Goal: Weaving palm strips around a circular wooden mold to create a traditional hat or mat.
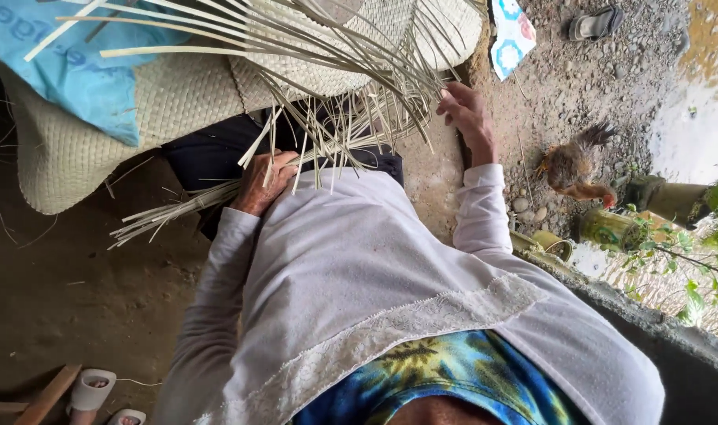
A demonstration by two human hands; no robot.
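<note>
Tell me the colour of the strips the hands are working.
Pale straw-beige, almost cream. The strips show best in the head view, fanning out from the woven mat.

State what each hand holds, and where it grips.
The left hand grips a bundle of pale straw strips partway along its length. The right hand touches loose strip ends; whether it grips cannot be told.

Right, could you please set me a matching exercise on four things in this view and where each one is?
Things:
1 left hand
2 right hand
3 chicken
4 blue sheet

Places or states:
a on the gravel
b lying on the mat
c gripping a bundle of strips
d touching loose strips at the mat's edge

Pairs: 1-c, 2-d, 3-a, 4-b.
</note>
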